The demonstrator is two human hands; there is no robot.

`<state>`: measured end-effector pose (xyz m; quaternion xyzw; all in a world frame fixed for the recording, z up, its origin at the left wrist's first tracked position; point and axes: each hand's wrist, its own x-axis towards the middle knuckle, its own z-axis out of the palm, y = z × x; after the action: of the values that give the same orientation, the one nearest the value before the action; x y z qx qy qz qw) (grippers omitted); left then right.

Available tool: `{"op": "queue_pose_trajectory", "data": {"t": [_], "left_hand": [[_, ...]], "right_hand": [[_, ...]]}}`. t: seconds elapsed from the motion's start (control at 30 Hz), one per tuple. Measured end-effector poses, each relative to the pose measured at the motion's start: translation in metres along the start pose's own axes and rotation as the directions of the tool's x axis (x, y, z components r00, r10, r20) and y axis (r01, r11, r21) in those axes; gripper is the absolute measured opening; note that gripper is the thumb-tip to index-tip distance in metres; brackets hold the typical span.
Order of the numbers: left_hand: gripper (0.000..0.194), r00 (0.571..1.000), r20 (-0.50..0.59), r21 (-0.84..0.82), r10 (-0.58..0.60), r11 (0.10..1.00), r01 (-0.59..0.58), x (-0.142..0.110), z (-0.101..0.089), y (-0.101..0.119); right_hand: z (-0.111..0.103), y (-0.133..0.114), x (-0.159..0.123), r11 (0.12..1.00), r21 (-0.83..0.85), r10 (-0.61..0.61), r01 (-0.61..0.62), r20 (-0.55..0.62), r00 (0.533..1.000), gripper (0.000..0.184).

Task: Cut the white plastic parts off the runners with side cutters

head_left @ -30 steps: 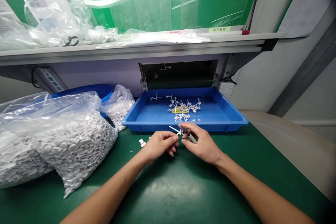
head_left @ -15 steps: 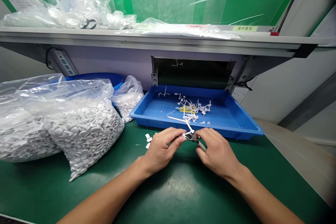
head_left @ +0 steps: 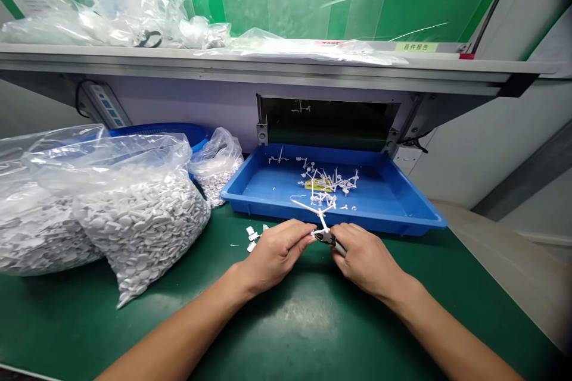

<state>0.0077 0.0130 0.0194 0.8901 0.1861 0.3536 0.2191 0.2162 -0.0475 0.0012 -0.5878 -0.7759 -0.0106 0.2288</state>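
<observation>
Green bench mat (head_left: 304,321) fills lower frame; at upper right, a label (head_left: 415,46) reads 首件报告. Hands are close together: left hand (head_left: 277,253) pinches white plastic runner (head_left: 308,207), right hand (head_left: 366,262) grips small cutters (head_left: 328,239).

Factory workbench (head_left: 250,65), green mat (head_left: 304,333), blue parts tray (head_left: 250,202), bagged white plastic parts (head_left: 143,226)

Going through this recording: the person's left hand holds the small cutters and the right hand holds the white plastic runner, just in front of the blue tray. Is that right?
Not quite: the hands are swapped. The head view shows the right hand holding the small cutters and the left hand holding the white plastic runner, just in front of the blue tray.
</observation>
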Motion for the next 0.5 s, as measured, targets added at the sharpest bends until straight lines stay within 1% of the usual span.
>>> {"op": "queue_pose_trajectory", "data": {"t": [0.1,0.17,0.23,0.27,0.3,0.37,0.4,0.43,0.47,0.5], "left_hand": [[0.025,0.999,0.047,0.030,-0.004,1.000,0.002,0.003,0.000,-0.004],[0.026,0.988,0.153,0.062,-0.003,0.998,-0.006,0.007,-0.008,-0.005],[0.027,0.957,0.288,0.118,-0.043,0.993,0.009,0.010,-0.024,-0.007],[0.027,0.939,0.332,0.159,-0.087,0.987,0.035,0.011,-0.034,-0.008],[0.027,0.925,0.352,0.203,-0.143,0.976,0.073,0.012,-0.045,-0.010],[0.029,0.904,0.347,0.272,-0.249,0.949,0.156,0.010,-0.064,-0.017],[0.029,0.894,0.345,0.294,-0.286,0.937,0.187,0.007,-0.071,-0.021],[0.029,0.883,0.350,0.309,-0.314,0.928,0.208,0.004,-0.076,-0.025],[0.029,0.870,0.365,0.321,-0.333,0.921,0.218,0.001,-0.080,-0.029],[0.029,0.856,0.383,0.334,-0.347,0.916,0.222,-0.001,-0.082,-0.033]], "right_hand": [[-0.006,0.005,0.002,0.988,0.155,-0.013,-0.004,0.108,0.994,0.010],[-0.017,0.012,0.003,0.957,0.289,-0.049,-0.018,0.221,0.974,0.010],[-0.031,0.020,0.005,0.921,0.384,-0.053,-0.066,0.291,0.955,0.011],[-0.037,0.024,0.005,0.906,0.412,-0.025,-0.099,0.286,0.958,0.012],[-0.041,0.025,0.005,0.892,0.433,0.016,-0.128,0.252,0.968,0.013],[-0.042,0.024,0.005,0.874,0.466,0.087,-0.139,0.132,0.987,0.014],[-0.038,0.020,0.004,0.871,0.478,0.092,-0.115,0.072,0.993,0.018],[-0.033,0.015,0.004,0.872,0.484,0.069,-0.076,0.032,0.997,0.023],[-0.025,0.009,0.004,0.875,0.483,0.023,-0.028,0.018,1.000,0.028],[-0.017,0.003,0.004,0.880,0.476,-0.035,0.016,0.030,0.999,0.031]]}}
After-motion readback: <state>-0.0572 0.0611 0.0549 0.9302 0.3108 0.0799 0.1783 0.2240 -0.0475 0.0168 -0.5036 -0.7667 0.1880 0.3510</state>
